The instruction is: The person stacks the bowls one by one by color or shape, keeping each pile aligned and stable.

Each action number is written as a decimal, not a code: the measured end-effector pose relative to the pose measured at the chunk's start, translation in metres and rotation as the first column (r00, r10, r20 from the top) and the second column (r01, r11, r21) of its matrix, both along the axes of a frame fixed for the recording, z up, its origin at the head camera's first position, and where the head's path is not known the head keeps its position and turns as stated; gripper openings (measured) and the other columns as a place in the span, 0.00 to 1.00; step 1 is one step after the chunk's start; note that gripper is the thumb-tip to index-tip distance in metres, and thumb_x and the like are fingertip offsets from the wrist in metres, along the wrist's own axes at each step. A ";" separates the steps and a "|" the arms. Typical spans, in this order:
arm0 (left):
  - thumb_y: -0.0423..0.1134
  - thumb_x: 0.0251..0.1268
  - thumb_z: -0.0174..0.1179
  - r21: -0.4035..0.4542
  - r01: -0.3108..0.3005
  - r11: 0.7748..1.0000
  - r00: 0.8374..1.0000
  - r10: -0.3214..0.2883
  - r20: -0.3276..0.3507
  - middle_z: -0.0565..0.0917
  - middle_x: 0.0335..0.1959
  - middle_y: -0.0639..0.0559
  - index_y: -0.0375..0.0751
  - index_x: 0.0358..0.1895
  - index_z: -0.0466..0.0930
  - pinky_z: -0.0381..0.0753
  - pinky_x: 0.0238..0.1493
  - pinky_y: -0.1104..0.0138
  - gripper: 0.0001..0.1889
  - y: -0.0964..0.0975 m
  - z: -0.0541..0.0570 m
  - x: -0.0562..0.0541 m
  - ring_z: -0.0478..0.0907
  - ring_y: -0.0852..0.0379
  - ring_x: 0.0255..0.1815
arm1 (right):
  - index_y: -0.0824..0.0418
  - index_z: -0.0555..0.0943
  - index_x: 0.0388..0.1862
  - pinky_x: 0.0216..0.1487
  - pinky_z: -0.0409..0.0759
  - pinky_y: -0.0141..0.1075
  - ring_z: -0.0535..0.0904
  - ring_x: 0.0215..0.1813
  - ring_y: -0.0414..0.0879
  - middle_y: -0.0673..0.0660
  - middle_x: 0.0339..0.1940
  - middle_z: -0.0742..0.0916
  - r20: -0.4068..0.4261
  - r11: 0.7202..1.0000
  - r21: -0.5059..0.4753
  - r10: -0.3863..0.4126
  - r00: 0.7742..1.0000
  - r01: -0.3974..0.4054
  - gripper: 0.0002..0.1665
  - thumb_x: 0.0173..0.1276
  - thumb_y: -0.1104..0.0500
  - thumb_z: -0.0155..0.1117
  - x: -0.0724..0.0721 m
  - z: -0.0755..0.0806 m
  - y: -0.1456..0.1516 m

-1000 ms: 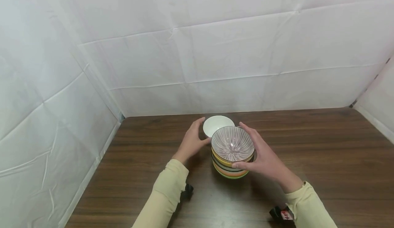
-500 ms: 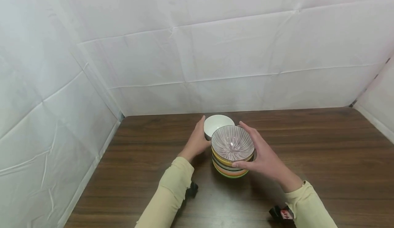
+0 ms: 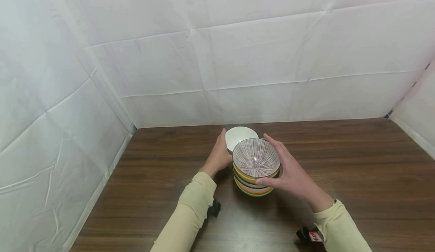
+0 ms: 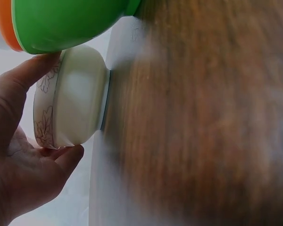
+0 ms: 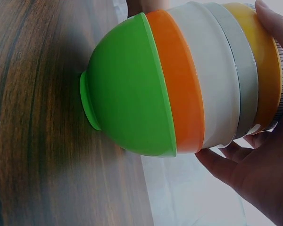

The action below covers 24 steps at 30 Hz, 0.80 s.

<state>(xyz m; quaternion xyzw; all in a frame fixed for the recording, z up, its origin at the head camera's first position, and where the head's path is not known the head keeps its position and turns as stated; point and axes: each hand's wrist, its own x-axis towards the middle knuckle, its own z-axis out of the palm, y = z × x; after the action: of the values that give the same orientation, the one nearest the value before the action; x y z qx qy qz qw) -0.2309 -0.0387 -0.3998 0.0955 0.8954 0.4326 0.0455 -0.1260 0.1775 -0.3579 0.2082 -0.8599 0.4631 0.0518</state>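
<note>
A white bowl [image 3: 240, 136] with a leaf-patterned band stands at the table's far side, gripped by my left hand [image 3: 217, 156]. In the left wrist view, thumb and fingers go round opposite sides of this cream-coloured bowl [image 4: 80, 94]. Just in front of it is a stack of nested bowls, topped by a striped bowl [image 3: 255, 158]. My right hand [image 3: 289, 174] holds the stack near its top, thumb at the near rim and fingers at the far side. Below the striped bowl sit a yellow bowl [image 5: 260, 66], pale ones, an orange bowl [image 5: 179, 84] and a green bowl [image 5: 127, 89] at the bottom.
The brown wooden table [image 3: 357, 176] extends to both sides of the bowls. White sheeting [image 3: 255, 55] rises behind its far edge and at the left and right. Black wrist devices [image 3: 307, 235] show under both sleeves.
My left hand has moved right and closed in around the white bowl's side. The right hand and the stack have stayed almost where they were.
</note>
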 end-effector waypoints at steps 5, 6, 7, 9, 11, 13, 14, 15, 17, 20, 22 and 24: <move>0.42 0.55 0.73 0.002 0.010 1.000 1.000 -0.010 -0.018 0.55 0.79 0.34 0.35 0.80 0.45 0.62 0.78 0.50 0.55 0.000 -0.001 -0.001 0.61 0.38 0.77 | 0.45 0.50 0.82 0.72 0.60 0.68 0.60 0.77 0.62 0.61 0.79 0.62 0.002 1.000 -0.001 0.000 1.000 0.000 0.69 0.48 0.52 0.84 0.000 -0.001 0.000; 0.42 0.55 0.73 0.002 0.013 1.000 1.000 -0.013 -0.025 0.56 0.79 0.34 0.35 0.79 0.46 0.62 0.78 0.50 0.54 0.000 -0.001 -0.001 0.62 0.38 0.77 | 0.45 0.50 0.82 0.72 0.60 0.68 0.60 0.77 0.61 0.61 0.79 0.62 0.000 1.000 -0.001 0.000 1.000 0.000 0.69 0.48 0.52 0.85 0.000 -0.001 0.000; 0.42 0.55 0.73 0.004 0.015 1.000 0.999 -0.015 -0.029 0.57 0.78 0.34 0.35 0.79 0.47 0.63 0.77 0.50 0.54 0.000 -0.001 -0.001 0.62 0.38 0.76 | 0.46 0.50 0.82 0.72 0.60 0.68 0.60 0.77 0.62 0.61 0.79 0.62 -0.002 1.000 -0.002 0.001 1.000 -0.001 0.69 0.48 0.52 0.85 0.000 -0.001 0.001; 0.43 0.55 0.74 0.008 0.017 1.000 0.999 -0.016 -0.032 0.57 0.78 0.35 0.35 0.79 0.48 0.63 0.77 0.50 0.54 -0.001 -0.001 -0.001 0.63 0.38 0.76 | 0.46 0.50 0.82 0.72 0.60 0.68 0.60 0.77 0.61 0.61 0.79 0.62 -0.003 1.000 -0.003 0.002 1.000 -0.002 0.69 0.48 0.52 0.84 -0.001 -0.002 0.001; 0.44 0.55 0.74 0.009 0.017 1.000 0.999 -0.017 -0.037 0.58 0.78 0.35 0.35 0.79 0.48 0.64 0.77 0.50 0.54 -0.001 -0.001 -0.001 0.63 0.38 0.76 | 0.46 0.50 0.82 0.72 0.60 0.68 0.60 0.77 0.61 0.62 0.79 0.62 -0.003 1.000 -0.004 0.004 1.000 -0.004 0.69 0.48 0.53 0.84 -0.001 -0.002 0.001; 0.44 0.55 0.74 0.010 0.016 1.000 0.999 -0.016 -0.040 0.58 0.78 0.35 0.35 0.79 0.49 0.64 0.77 0.50 0.53 -0.001 -0.001 0.000 0.63 0.39 0.76 | 0.46 0.50 0.82 0.72 0.60 0.68 0.60 0.77 0.61 0.62 0.79 0.62 -0.003 1.000 -0.004 0.005 1.000 -0.005 0.69 0.48 0.53 0.84 -0.001 -0.002 0.001; 0.44 0.55 0.74 0.008 0.016 1.000 0.999 -0.016 -0.042 0.58 0.78 0.35 0.35 0.79 0.49 0.64 0.77 0.50 0.53 -0.001 -0.001 0.000 0.63 0.38 0.76 | 0.46 0.50 0.82 0.72 0.60 0.68 0.60 0.77 0.61 0.62 0.79 0.62 -0.002 1.000 -0.005 0.005 1.000 -0.005 0.69 0.48 0.53 0.84 -0.001 -0.002 0.001; 0.44 0.55 0.74 0.006 0.015 1.000 0.999 -0.015 -0.045 0.58 0.78 0.35 0.35 0.79 0.49 0.64 0.77 0.50 0.53 -0.001 -0.001 0.000 0.63 0.39 0.76 | 0.46 0.50 0.82 0.72 0.60 0.68 0.60 0.77 0.62 0.62 0.79 0.62 -0.002 1.000 -0.005 0.006 1.000 -0.006 0.69 0.48 0.53 0.84 -0.001 -0.002 0.001; 0.43 0.55 0.74 0.006 0.014 1.000 0.999 -0.014 -0.050 0.59 0.78 0.35 0.35 0.79 0.50 0.64 0.77 0.49 0.53 -0.001 -0.001 0.000 0.63 0.38 0.76 | 0.47 0.50 0.82 0.72 0.60 0.68 0.60 0.77 0.62 0.63 0.79 0.62 -0.004 1.000 -0.008 0.008 1.000 -0.008 0.69 0.48 0.53 0.84 0.000 -0.001 0.002; 0.43 0.54 0.74 0.010 0.014 1.000 0.998 -0.013 -0.060 0.60 0.77 0.35 0.34 0.78 0.51 0.65 0.76 0.49 0.52 0.000 -0.001 0.000 0.64 0.38 0.75 | 0.47 0.50 0.82 0.72 0.60 0.67 0.60 0.77 0.61 0.63 0.79 0.62 -0.009 1.000 -0.012 0.010 1.000 -0.011 0.69 0.48 0.54 0.84 -0.001 -0.001 0.002; 0.43 0.54 0.74 0.019 0.012 1.000 0.998 -0.010 -0.067 0.61 0.77 0.35 0.34 0.78 0.52 0.65 0.76 0.49 0.52 0.000 -0.002 0.001 0.64 0.38 0.75 | 0.47 0.50 0.82 0.72 0.60 0.67 0.60 0.77 0.61 0.63 0.79 0.62 -0.011 1.000 -0.012 0.011 1.000 -0.011 0.69 0.48 0.54 0.84 0.000 -0.002 0.002; 0.43 0.53 0.75 0.025 0.009 1.000 0.997 -0.007 -0.073 0.62 0.77 0.35 0.34 0.78 0.53 0.66 0.76 0.49 0.52 -0.001 -0.002 0.001 0.65 0.38 0.75 | 0.47 0.50 0.82 0.72 0.60 0.68 0.60 0.77 0.62 0.63 0.79 0.62 -0.014 1.000 -0.009 0.010 1.000 -0.010 0.69 0.48 0.54 0.84 0.000 -0.002 0.002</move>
<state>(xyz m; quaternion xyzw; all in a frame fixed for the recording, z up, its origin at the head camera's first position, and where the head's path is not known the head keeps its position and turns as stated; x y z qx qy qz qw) -0.2300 -0.0394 -0.4017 0.1156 0.8906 0.4397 0.0133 -0.1264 0.1794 -0.3596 0.2156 -0.8564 0.4657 0.0566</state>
